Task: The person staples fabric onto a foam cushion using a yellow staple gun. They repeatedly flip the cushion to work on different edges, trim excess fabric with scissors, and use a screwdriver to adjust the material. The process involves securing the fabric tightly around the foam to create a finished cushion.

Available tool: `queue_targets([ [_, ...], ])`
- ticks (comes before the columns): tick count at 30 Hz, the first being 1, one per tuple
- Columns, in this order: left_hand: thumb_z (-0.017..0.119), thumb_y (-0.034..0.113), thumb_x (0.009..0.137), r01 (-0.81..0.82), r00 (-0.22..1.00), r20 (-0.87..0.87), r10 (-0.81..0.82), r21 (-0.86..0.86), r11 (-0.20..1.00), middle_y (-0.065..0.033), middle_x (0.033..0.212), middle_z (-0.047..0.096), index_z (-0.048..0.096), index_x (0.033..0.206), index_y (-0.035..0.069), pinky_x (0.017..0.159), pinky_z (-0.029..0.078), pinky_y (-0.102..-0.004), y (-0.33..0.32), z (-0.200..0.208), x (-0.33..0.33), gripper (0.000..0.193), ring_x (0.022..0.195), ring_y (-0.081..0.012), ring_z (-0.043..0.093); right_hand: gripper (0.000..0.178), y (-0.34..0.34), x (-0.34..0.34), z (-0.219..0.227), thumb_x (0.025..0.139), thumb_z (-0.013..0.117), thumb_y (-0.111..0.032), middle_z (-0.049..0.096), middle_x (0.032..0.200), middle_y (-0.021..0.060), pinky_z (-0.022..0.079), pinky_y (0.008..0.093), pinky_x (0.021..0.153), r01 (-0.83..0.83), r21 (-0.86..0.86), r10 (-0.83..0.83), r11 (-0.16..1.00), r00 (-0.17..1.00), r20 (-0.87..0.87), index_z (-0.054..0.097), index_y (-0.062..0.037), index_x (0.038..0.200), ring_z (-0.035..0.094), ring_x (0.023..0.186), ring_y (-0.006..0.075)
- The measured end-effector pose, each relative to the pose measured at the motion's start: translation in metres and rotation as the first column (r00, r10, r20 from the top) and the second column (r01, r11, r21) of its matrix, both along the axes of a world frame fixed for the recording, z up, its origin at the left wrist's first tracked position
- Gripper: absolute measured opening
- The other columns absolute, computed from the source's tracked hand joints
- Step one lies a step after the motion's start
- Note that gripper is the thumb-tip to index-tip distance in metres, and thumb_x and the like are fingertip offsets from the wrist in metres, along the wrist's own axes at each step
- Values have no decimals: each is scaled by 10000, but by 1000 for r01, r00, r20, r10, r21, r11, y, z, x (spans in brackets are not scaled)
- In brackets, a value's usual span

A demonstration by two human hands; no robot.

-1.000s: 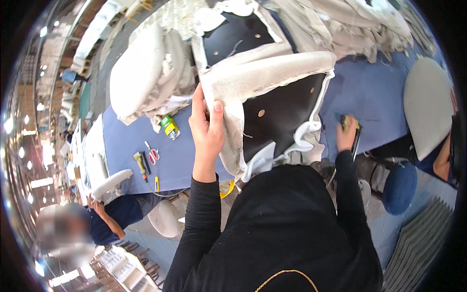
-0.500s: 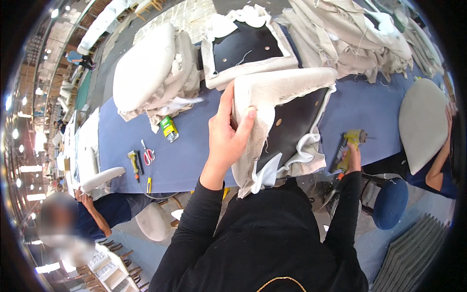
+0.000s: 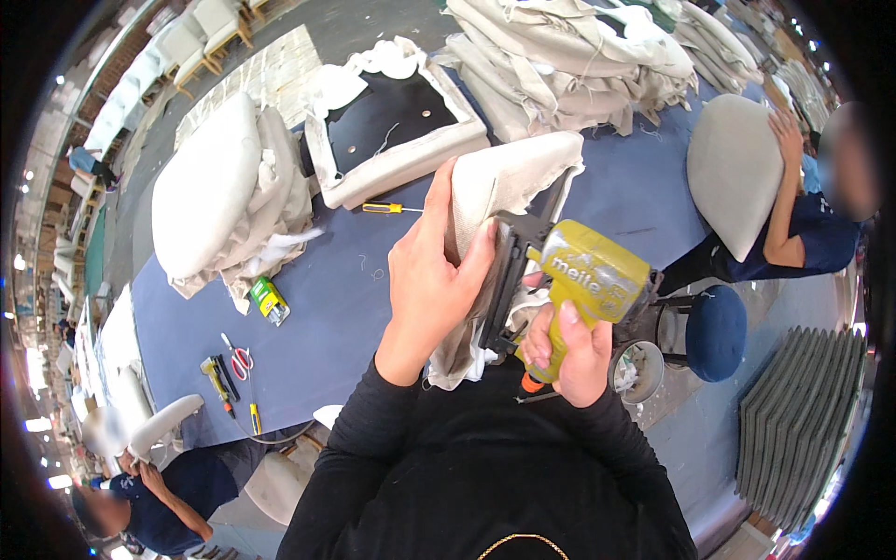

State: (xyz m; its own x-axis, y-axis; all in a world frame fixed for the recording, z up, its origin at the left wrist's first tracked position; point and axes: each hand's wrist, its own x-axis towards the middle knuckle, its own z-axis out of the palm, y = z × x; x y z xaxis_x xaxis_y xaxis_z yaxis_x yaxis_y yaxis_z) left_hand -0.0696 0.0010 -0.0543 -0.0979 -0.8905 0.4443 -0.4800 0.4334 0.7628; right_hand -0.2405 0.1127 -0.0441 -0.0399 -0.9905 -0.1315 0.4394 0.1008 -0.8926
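Observation:
My left hand (image 3: pixel 422 280) is closed on the edge of a beige upholstered chair cushion (image 3: pixel 513 177), its fabric folded over. With my right hand (image 3: pixel 577 359) I grip the handle of a yellow pneumatic staple gun (image 3: pixel 597 266). The gun's black nose and magazine (image 3: pixel 507 285) lie across the cushion, close to my left thumb; whether the tip touches the fabric I cannot tell. Most of the cushion's dark underside is hidden behind the gun. A yellow-handled screwdriver (image 3: pixel 383 207) lies on the blue table (image 3: pixel 345 317), beyond my left hand.
Another cushion (image 3: pixel 401 159) lies underside up at the far side, between stacked cushions (image 3: pixel 210 187) and piled fabric covers (image 3: pixel 579 70). Red-handled scissors (image 3: pixel 242 364), a second staple gun (image 3: pixel 217 383) and a green box (image 3: pixel 269 301) are at left. Co-workers handle cushions on both sides.
My right hand has brought the staple gun up from the table's right side to the cushion. The cushion is turned more on edge, and the view has shifted right. The screwdriver now shows.

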Motion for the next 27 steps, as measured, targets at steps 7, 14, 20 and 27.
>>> queue_targets([
  [7,799,216,998,32,999,-24,-32,9,999,-288,1326,793,489,1716,75,962,634,-480,-1,-4,3,795,1150,-466,808,590,4,4,-3,1197,566,-416,500,673,21,470,338,583,-8,22,8,1000,1000,-2,543,95,1490,480,546,117],
  [14,814,195,987,32,999,-13,-32,35,999,-276,1304,803,509,1703,75,933,639,-443,-2,-2,6,787,1118,-434,825,562,-1,4,1,1204,547,-407,502,671,20,476,344,584,-55,59,52,997,998,47,551,83,1479,468,549,109],
  [20,827,150,984,24,993,-119,-6,149,989,-244,1294,820,529,1669,15,947,630,-379,4,-8,14,760,1109,-294,842,385,-2,4,13,1225,577,-223,531,764,-11,451,275,628,-101,210,82,972,992,98,579,18,1526,478,640,77],
  [27,925,188,912,-190,981,7,193,217,958,-197,1340,798,579,1582,-18,1072,585,-399,19,-37,18,782,1215,-232,772,221,-9,-56,-40,1174,687,-234,629,785,30,452,290,606,-192,115,173,975,973,156,658,-15,1168,537,639,95],
])
